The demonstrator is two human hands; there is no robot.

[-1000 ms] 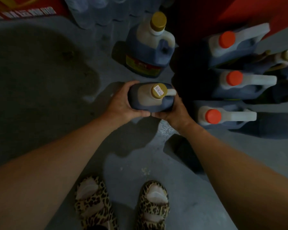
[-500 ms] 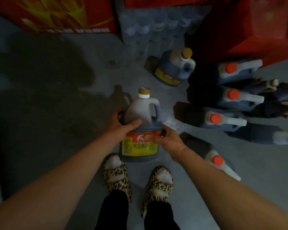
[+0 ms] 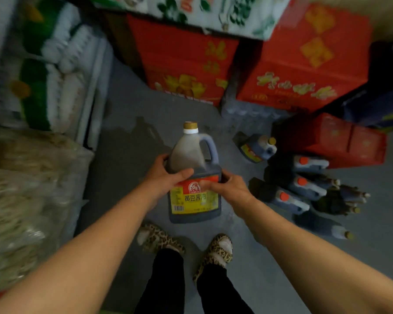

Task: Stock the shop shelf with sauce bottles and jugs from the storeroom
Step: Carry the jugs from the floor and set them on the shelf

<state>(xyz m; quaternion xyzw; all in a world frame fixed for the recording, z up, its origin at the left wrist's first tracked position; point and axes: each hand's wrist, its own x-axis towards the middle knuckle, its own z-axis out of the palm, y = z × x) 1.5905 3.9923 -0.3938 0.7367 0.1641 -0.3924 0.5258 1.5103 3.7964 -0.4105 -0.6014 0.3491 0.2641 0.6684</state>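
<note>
The soy sauce jug (image 3: pixel 194 175) is up off the floor (image 3: pixel 132 177) now, where a second ago it was low down among the others. Both hands hold it upright above the person's leopard slippers (image 3: pixel 161 240). The left hand (image 3: pixel 166 175) has its fingers wrapped round the jug's left shoulder, and the right hand (image 3: pixel 227 188) has its fingers clamped on the red label band. More jugs with orange caps (image 3: pixel 304 177) lie on the floor to the right of the held jug. I think it is ready to be carried out to the shop shelf.
</note>
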